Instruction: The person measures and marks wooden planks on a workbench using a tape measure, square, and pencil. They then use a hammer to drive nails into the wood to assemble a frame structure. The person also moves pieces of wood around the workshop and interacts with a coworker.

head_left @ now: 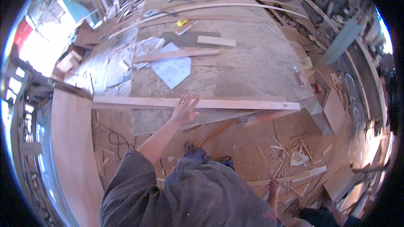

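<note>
My left hand (pixel 185 110) reaches out over a long pale wooden strip (pixel 248 104) lying along the near edge of the worktable. Its fingers are spread and rest on the strip's top, not wrapped round it. Low on the right, my right hand (pixel 274 186) is small in the view, its fingers curled at a thin curved wooden strip (pixel 305 174). My body hides part of that second strip. Beyond my left hand, a printed paper sheet (pixel 171 69) lies on the plywood tabletop (pixel 244 71), partly under a wooden slat (pixel 189 54).
A short pale block (pixel 216 41), a yellow tape measure (pixel 182 22) and long slats (pixel 202 5) lie farther back. A wide board (pixel 72 143) stands at the left. Wood offcuts (pixel 299 158) litter the floor at right. Another person's dark clothing (pixel 317 217) shows lower right.
</note>
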The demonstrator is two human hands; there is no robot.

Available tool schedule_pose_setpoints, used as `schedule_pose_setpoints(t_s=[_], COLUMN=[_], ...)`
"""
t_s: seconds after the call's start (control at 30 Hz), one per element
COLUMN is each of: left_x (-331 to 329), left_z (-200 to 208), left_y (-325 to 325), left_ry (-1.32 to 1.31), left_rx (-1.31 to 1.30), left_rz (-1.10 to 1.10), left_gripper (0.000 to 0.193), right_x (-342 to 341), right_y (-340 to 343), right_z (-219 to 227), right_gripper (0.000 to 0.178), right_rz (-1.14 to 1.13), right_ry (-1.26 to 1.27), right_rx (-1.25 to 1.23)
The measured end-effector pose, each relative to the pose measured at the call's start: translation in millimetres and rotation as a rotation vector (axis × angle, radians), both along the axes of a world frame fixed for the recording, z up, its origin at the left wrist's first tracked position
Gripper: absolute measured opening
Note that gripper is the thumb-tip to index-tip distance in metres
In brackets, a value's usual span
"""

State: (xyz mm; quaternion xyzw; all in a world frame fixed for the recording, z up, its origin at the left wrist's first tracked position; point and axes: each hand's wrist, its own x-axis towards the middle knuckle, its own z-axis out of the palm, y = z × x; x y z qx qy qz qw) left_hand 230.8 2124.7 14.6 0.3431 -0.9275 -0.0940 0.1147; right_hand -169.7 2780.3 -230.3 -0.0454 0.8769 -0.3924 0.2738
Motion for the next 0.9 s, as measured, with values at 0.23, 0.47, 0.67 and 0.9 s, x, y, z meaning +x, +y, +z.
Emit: schedule_pose_setpoints(t_s=[0.23, 0.47, 0.67, 0.9], left_x=[83, 129, 112, 112], left_z=[9, -15, -18, -14], left_y=[-7, -61, -70, -63], left_ry=[-0.028, -0.087, -0.125, -0.232], left_rx=[0.036, 0.053, 0.095, 0.073], left_rz=[0.200, 0.220, 0.204, 0.202], left_gripper=[0.082, 0.073, 0.058, 0.056], right_x=[118, 156, 110, 79], right_y=[-234, -503, -565, -577], right_z=[98, 277, 257, 237], right_gripper=[0.020, 0.055, 0.060, 0.051], right_rz=[0.321, 0.794, 1.193, 1.211], right_ry=[0.388, 0.938, 0.800, 0.740], right_rx=[-0.096, -0.067, 0.178, 0.041])
